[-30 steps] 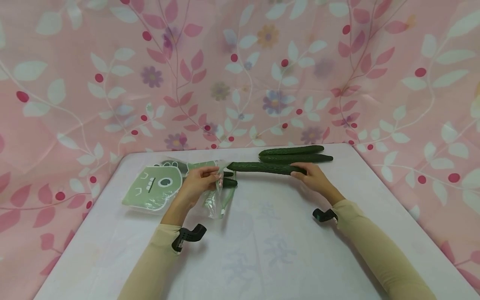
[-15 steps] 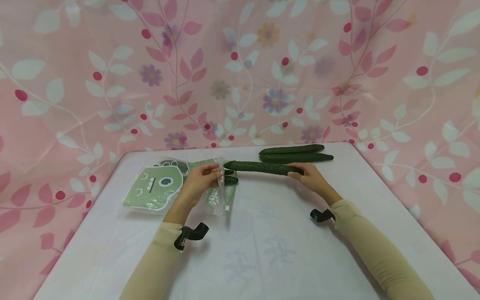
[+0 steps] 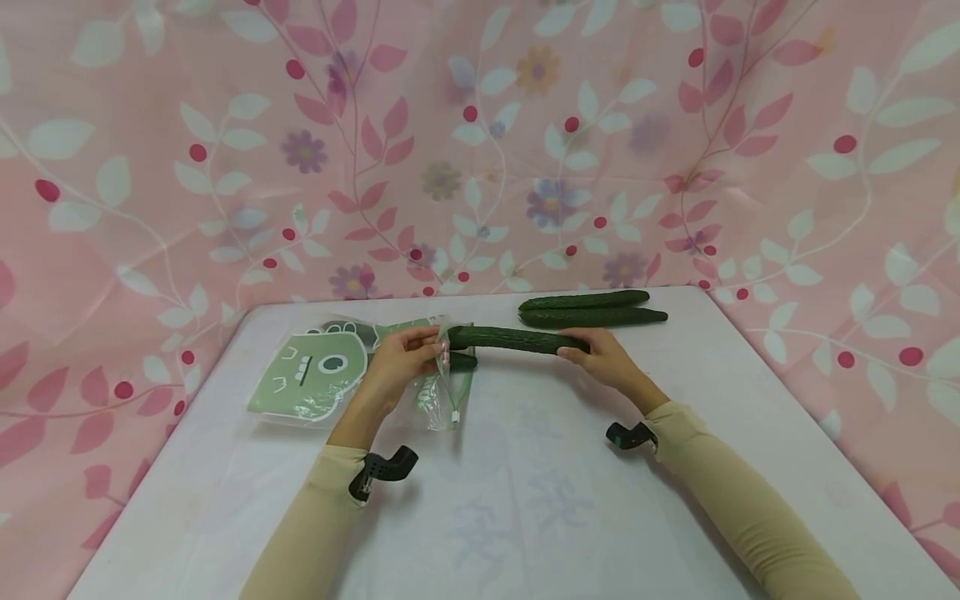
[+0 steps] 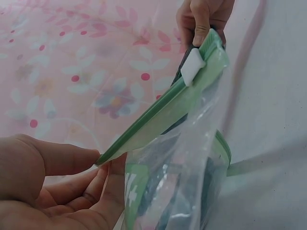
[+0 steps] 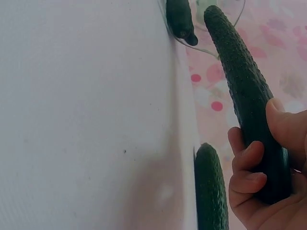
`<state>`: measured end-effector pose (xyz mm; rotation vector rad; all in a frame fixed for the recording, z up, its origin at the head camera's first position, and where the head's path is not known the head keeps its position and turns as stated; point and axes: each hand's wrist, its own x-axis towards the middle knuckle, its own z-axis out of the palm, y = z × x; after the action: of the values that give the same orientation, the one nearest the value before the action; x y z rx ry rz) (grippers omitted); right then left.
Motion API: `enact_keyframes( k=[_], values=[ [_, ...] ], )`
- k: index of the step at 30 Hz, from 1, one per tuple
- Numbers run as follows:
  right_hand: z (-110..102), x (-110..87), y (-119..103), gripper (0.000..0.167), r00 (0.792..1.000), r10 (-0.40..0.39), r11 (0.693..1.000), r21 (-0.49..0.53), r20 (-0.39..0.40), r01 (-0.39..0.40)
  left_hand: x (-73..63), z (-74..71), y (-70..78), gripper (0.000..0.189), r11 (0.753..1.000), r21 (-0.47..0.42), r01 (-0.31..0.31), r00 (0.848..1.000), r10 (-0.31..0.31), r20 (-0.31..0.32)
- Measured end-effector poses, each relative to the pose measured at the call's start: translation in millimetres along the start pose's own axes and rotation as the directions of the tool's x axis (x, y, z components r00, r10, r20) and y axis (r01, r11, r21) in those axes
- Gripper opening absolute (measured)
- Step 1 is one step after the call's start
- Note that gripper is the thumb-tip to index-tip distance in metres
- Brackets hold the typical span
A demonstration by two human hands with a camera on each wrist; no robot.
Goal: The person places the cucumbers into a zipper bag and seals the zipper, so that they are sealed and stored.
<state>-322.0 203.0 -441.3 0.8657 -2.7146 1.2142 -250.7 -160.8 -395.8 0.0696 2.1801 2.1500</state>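
My left hand (image 3: 396, 367) pinches the green rim of a clear zip bag (image 4: 168, 167) between thumb and fingers, and the bag's mouth faces right. The bag bears a green cartoon print, and a white slider (image 4: 193, 66) sits on its zip. My right hand (image 3: 603, 358) grips the right end of a long cucumber (image 3: 517, 337), its fingers curled round it in the right wrist view. That cucumber lies nearly level above the table, its far tip at the bag's mouth. Inside the bag, a cucumber end (image 5: 179, 21) shows; the rest is partly hidden by the print and my left hand.
Two more cucumbers (image 3: 592, 317) lie side by side at the back right of the white table (image 3: 525, 500). Behind the table hangs a pink floral cloth (image 3: 480, 167). Each wrist wears a black camera mount (image 3: 386, 467).
My right hand has moved left with the cucumber, bringing its tip to the bag's mouth. My left hand has stayed almost in place, still pinching the bag's rim.
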Motion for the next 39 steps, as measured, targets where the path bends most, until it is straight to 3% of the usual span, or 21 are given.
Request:
enact_keyframes(
  k=[32, 39],
  values=[
    [36, 8.7, -25, 0.041, 0.999, -0.041, 0.998, 0.049, 0.031, 0.039, 0.2, -2.3, 0.2, 0.041, 1.0, 0.009, -0.008, 1.0, 0.008, 0.012],
    [49, 13.0, -33, 0.041, 0.996, -0.059, 0.996, 0.069, 0.069, 0.054, 1.2, -4.0, -2.0, 0.041, 1.0, 0.004, -0.012, 1.0, 0.012, 0.01]
  ],
)
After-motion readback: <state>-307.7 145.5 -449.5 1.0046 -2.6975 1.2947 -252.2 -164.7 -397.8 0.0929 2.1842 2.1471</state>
